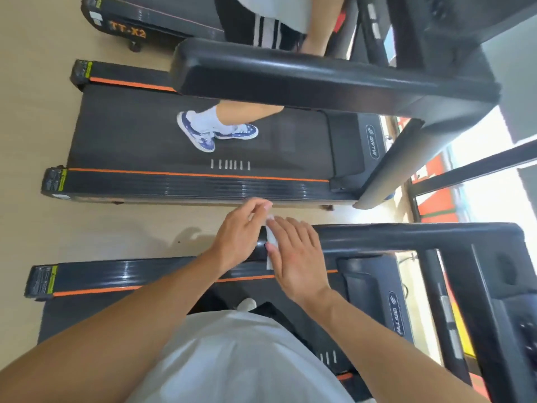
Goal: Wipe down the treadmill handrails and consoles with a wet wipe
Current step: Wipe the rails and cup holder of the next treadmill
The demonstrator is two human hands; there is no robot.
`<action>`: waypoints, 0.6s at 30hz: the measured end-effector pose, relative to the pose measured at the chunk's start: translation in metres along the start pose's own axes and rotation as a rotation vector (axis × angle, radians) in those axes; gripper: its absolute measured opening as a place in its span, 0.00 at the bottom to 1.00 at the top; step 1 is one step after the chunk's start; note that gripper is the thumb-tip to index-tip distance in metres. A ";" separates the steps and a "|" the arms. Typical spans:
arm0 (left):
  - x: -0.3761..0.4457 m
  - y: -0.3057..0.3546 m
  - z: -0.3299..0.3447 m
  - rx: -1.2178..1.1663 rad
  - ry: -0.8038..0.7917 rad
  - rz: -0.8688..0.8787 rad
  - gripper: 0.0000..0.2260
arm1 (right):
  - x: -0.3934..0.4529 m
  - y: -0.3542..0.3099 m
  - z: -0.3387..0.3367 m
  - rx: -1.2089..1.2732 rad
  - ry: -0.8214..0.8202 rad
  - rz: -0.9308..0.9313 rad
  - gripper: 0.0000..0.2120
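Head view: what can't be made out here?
- Wet wipe: mostly covered by the right hand.
- Handrail end: hidden under both hands; left hand grip unclear.
- Console: cut off by the right edge, buttons blurred.
- Other person: torso behind the neighbouring rail.

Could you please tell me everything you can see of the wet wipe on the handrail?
The thin white wet wipe lies draped over the end of the glossy black treadmill handrail, one edge hanging below it. The right hand presses flat on it; the left hand pinches its top corner. Most is hidden.
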State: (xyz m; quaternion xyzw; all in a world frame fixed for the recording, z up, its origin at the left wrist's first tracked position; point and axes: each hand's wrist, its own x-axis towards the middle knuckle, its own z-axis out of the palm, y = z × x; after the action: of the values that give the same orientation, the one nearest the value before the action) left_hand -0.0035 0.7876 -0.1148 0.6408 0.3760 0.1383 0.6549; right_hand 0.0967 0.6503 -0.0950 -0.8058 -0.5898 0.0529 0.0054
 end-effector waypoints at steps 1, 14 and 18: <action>0.006 0.003 0.001 0.059 -0.041 -0.035 0.14 | -0.003 0.003 0.001 0.015 0.017 -0.010 0.25; 0.030 0.063 0.081 0.974 -0.535 0.108 0.25 | -0.055 0.164 -0.013 0.112 0.193 0.653 0.26; 0.035 0.066 0.099 1.023 -0.440 0.075 0.28 | -0.056 0.210 -0.017 0.035 0.206 0.722 0.25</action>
State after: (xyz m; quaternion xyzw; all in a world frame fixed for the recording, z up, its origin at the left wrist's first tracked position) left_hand 0.1066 0.7472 -0.0740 0.9037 0.2263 -0.1757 0.3182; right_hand 0.2812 0.5337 -0.0882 -0.9627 -0.2631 -0.0199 0.0594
